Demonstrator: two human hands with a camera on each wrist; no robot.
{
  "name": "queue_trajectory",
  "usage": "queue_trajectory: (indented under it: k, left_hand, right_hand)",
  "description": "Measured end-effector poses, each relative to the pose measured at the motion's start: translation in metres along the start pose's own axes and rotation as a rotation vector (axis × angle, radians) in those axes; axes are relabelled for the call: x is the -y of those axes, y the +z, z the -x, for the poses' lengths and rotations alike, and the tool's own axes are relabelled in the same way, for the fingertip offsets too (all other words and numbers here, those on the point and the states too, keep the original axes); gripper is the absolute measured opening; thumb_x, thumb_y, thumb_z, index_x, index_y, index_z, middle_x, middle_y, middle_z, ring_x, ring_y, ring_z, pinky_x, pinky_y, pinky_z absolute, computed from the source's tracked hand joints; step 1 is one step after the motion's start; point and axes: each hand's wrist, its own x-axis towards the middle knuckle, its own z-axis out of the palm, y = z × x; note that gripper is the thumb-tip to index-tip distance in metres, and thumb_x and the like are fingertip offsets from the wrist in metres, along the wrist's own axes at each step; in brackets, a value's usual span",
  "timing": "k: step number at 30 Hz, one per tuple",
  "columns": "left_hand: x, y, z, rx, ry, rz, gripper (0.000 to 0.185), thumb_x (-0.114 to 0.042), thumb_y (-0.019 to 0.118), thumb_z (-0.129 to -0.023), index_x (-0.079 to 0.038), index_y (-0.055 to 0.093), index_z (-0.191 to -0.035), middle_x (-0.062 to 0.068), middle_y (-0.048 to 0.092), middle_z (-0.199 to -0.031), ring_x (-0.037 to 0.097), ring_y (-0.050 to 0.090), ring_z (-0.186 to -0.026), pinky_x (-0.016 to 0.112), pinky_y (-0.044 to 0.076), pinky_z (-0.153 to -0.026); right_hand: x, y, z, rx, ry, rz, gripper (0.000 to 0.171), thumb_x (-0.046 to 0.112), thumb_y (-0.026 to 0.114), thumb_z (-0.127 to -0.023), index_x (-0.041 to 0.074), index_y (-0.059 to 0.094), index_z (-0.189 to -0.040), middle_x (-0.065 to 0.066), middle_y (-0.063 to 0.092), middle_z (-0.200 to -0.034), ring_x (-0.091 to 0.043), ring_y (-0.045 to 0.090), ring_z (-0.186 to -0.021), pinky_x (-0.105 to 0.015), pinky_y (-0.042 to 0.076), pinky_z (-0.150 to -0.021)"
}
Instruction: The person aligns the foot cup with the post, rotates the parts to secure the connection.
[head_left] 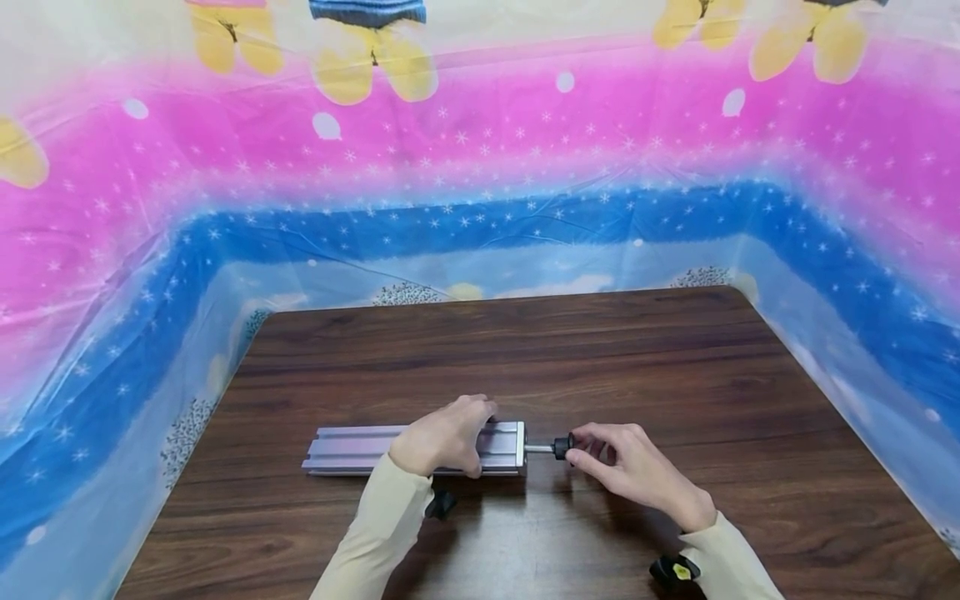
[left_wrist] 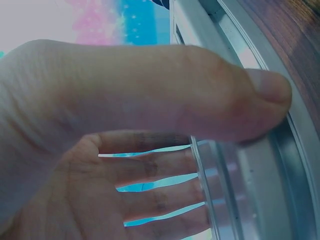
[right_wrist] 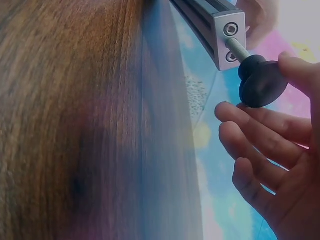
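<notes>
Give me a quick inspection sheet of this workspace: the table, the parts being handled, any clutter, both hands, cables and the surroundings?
Surface: dark wooden table, wood grain showing.
Job's things: grooved aluminium rail lies flat; a metal stem with a black knob sticks out of its right end face.
Clutter: nothing seen.
Hands: left hand grips the rail near its right end, thumb on the near side; right hand pinches the knob with its fingertips. Cream sleeves on both arms.
Cables: nothing seen; only small black wrist devices under the forearms.
Surroundings: plastic sheet in pink, blue and white bands with stars walls in the table on three sides.
</notes>
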Motion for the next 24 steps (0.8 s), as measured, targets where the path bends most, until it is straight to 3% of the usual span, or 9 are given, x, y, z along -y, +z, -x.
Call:
queue_trajectory:
  k: [7,14,17,20,22,24]
  left_hand:
    - [0.0003,0.0009,-0.0001,0.0,0.002,-0.005,0.06,0.003,0.086,-0.063,0.0,0.065,-0.119,0.007,0.062,-0.106,0.018,0.051,-0.092,0.034,0.047,-0.079]
    - [-0.0002,0.0013,-0.0006,0.006,-0.003,0.0,0.061,0.003,0.086,-0.064,0.0,0.064,-0.12,0.007,0.063,-0.108,0.018,0.05,-0.091,0.033,0.047,-0.078]
    - [-0.0006,0.0005,-0.0004,0.005,-0.006,-0.002,0.061,0.002,0.087,-0.064,0.0,0.065,-0.121,0.007,0.063,-0.11,0.018,0.052,-0.093,0.034,0.049,-0.08]
    - [-0.0008,-0.001,0.0005,0.008,-0.007,-0.002,0.062,0.001,0.088,-0.065,0.0,0.065,-0.122,0.008,0.064,-0.111,0.019,0.054,-0.096,0.035,0.05,-0.082]
    - [-0.0003,-0.0016,0.0011,0.013,-0.011,0.005,0.064,0.0,0.088,-0.066,0.0,0.064,-0.124,0.008,0.063,-0.114,0.019,0.054,-0.097,0.036,0.05,-0.083]
    - [0.0006,-0.0019,0.0017,0.016,-0.015,0.014,0.064,0.001,0.088,-0.067,0.0,0.063,-0.126,0.009,0.063,-0.116,0.019,0.053,-0.098,0.037,0.05,-0.084]
  right_hand:
    - [-0.0023,0.0026,-0.0028,0.022,0.016,0.023,0.018,0.027,0.058,-0.103,0.017,0.072,-0.097,0.01,0.067,-0.074,0.002,0.052,-0.059,-0.021,0.046,-0.053]
    - [-0.0029,0.0044,-0.0038,0.022,0.033,0.032,0.035,0.024,0.049,-0.107,0.021,0.067,-0.077,0.004,0.069,-0.068,-0.001,0.057,-0.058,-0.021,0.046,-0.055]
    - [-0.0028,0.0037,-0.003,0.035,0.059,0.014,0.031,0.026,0.048,-0.108,0.014,0.071,-0.091,0.004,0.069,-0.073,-0.003,0.061,-0.063,-0.022,0.049,-0.059]
    - [-0.0023,0.0025,0.0,0.018,0.047,0.0,0.023,0.029,0.06,-0.103,0.012,0.068,-0.117,0.005,0.07,-0.086,-0.002,0.061,-0.067,-0.023,0.05,-0.06]
    - [-0.0017,0.0017,0.0024,-0.002,0.007,-0.009,0.04,0.029,0.07,-0.096,0.014,0.061,-0.132,0.004,0.07,-0.094,-0.002,0.062,-0.07,-0.024,0.052,-0.061]
    - [-0.001,0.0009,0.0043,-0.023,-0.036,-0.002,0.054,0.028,0.079,-0.089,0.019,0.057,-0.138,0.004,0.069,-0.103,-0.001,0.061,-0.073,-0.024,0.053,-0.061]
